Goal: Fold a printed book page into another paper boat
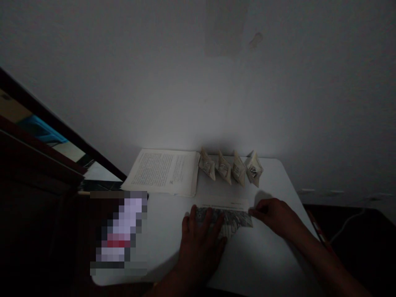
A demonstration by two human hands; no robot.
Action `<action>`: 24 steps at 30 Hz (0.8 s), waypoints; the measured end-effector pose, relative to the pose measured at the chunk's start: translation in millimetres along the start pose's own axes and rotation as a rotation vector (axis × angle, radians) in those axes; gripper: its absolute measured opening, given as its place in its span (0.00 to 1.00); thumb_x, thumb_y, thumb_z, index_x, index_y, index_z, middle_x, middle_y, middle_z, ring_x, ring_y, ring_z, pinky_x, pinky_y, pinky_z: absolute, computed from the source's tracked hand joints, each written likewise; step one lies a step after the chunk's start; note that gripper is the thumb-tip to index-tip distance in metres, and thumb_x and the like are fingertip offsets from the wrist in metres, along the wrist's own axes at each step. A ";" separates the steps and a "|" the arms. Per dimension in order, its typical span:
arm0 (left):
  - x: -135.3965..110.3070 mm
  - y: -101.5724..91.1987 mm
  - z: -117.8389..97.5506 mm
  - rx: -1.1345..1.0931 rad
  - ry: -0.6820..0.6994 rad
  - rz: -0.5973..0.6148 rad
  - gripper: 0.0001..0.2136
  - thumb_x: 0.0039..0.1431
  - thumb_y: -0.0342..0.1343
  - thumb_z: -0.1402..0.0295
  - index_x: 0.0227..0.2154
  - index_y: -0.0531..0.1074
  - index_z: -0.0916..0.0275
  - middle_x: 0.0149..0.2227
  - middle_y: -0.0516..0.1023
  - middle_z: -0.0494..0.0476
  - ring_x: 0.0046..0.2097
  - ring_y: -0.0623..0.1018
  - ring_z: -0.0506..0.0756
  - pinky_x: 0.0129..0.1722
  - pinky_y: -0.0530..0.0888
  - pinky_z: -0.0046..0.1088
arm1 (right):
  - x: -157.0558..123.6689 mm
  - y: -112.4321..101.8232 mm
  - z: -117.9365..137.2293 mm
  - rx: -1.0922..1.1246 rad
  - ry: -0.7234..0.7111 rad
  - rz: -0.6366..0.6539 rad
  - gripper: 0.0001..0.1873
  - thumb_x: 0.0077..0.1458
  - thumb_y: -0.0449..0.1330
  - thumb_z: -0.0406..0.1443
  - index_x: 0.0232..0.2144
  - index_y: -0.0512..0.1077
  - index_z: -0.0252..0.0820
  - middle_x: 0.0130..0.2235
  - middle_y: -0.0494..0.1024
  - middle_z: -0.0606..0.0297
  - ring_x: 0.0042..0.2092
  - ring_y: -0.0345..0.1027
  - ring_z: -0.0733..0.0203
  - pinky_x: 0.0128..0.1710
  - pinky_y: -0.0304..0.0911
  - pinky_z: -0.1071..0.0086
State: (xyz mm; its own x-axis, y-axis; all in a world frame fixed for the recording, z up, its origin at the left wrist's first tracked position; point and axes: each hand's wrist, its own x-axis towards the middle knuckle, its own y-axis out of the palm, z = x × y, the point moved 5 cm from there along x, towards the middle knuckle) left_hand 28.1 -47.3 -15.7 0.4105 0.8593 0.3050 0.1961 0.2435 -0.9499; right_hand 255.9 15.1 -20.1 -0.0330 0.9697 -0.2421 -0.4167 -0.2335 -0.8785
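A folded sheet of printed paper (238, 220) with a dark picture band lies on the white table in front of me. My left hand (204, 237) rests on it with the fingers spread, pressing from the left and near side. At the paper's right edge my right hand (269, 212) is closed in a pinch, thumb and fingertips together on the corner. Beyond the sheet, several folded paper boats stand in a row, the rightmost paper boat (255, 169) a little apart from the others.
A stack of printed pages (161, 171) lies at the table's back left, beside the boats. A pixelated patch (123, 227) covers something at the left edge of the white table (161, 247). The wall (173, 82) rises behind, and a pale cable (346, 225) runs at the right.
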 end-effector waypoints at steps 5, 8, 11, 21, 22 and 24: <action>0.4 -1.9 -0.2 0.017 0.016 -0.013 0.22 0.57 0.50 0.56 0.56 0.60 0.46 0.55 0.65 0.53 0.58 0.57 0.73 0.47 0.62 0.52 | -1.3 0.0 1.2 0.011 -0.020 0.001 0.17 0.50 0.55 0.48 0.22 0.74 0.45 0.27 0.78 0.63 0.30 0.71 0.56 0.28 0.57 0.68; 0.6 -3.3 -0.4 0.014 0.026 -0.027 0.23 0.56 0.50 0.56 0.55 0.61 0.48 0.55 0.66 0.54 0.57 0.58 0.73 0.47 0.62 0.52 | -3.4 -2.3 3.3 0.021 -0.036 -0.018 0.17 0.50 0.55 0.49 0.21 0.74 0.45 0.27 0.78 0.64 0.30 0.71 0.56 0.28 0.58 0.68; 0.1 -4.3 -0.2 -0.005 0.040 -0.039 0.24 0.55 0.51 0.54 0.55 0.62 0.50 0.55 0.66 0.55 0.57 0.58 0.73 0.47 0.63 0.51 | -5.5 -4.8 6.6 0.066 -0.065 -0.033 0.15 0.50 0.55 0.48 0.22 0.73 0.46 0.27 0.78 0.65 0.30 0.71 0.56 0.28 0.58 0.68; -1.1 -4.6 1.2 -0.028 0.057 -0.024 0.26 0.55 0.50 0.52 0.56 0.61 0.51 0.55 0.65 0.57 0.57 0.57 0.74 0.48 0.63 0.52 | -14.4 -2.8 16.3 0.186 -0.144 -0.041 0.13 0.53 0.53 0.43 0.35 0.73 0.45 0.30 0.78 0.64 0.32 0.72 0.57 0.32 0.63 0.68; -0.8 -5.2 0.9 -0.028 0.059 -0.031 0.25 0.55 0.50 0.52 0.55 0.62 0.52 0.55 0.66 0.57 0.57 0.57 0.74 0.48 0.62 0.52 | -15.1 -2.6 17.5 0.184 -0.153 -0.037 0.13 0.53 0.52 0.43 0.35 0.73 0.45 0.31 0.79 0.64 0.32 0.72 0.57 0.33 0.63 0.68; 0.0 -6.0 0.5 -0.029 0.061 -0.039 0.25 0.55 0.50 0.52 0.55 0.63 0.52 0.55 0.66 0.57 0.57 0.58 0.74 0.48 0.63 0.52 | -16.1 -2.4 20.1 0.164 -0.173 -0.025 0.13 0.54 0.52 0.42 0.35 0.74 0.45 0.32 0.79 0.63 0.33 0.72 0.56 0.34 0.63 0.67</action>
State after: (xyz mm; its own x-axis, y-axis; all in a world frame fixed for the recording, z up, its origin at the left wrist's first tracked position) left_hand 26.4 -48.6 -10.1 0.4553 0.8202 0.3464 0.2381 0.2628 -0.9350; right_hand 239.2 1.5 -5.8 -0.1700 0.9762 -0.1346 -0.5608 -0.2081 -0.8014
